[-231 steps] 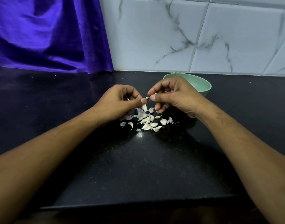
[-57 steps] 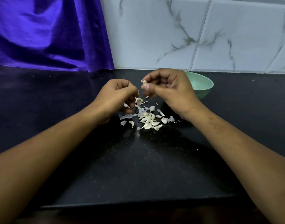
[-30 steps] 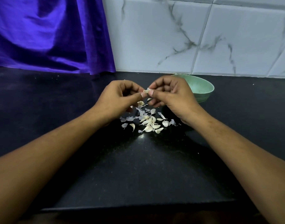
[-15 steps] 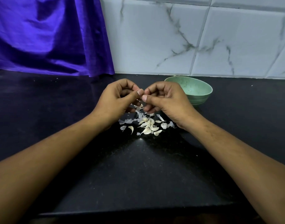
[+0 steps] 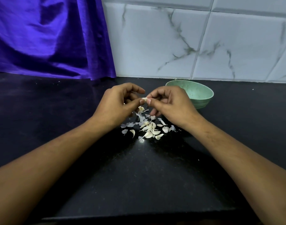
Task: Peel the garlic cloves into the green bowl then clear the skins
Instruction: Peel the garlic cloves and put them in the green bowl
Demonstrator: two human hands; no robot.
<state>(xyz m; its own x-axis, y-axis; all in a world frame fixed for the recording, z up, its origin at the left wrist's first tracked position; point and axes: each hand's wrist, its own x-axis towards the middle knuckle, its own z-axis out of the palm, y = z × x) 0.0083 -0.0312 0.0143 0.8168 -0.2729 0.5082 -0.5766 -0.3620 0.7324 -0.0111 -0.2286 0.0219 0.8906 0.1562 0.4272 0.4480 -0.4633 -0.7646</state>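
Pinching one garlic clove (image 5: 144, 99) from both ends: left hand (image 5: 116, 104) and right hand (image 5: 170, 104), thumbs nearly meeting, other fingers curled in. Held up over black tabletop (image 5: 139, 168). Possibly part-peeled; too small to tell. Directly below, on tabletop: loose heap of garlic cloves (image 5: 149, 134) mixed with papery skins (image 5: 127, 125). Green bowl (image 5: 202, 103) upright just behind right hand, near marble-tiled wall (image 5: 171, 38). Purple cloth (image 5: 41, 38) hanging back left.
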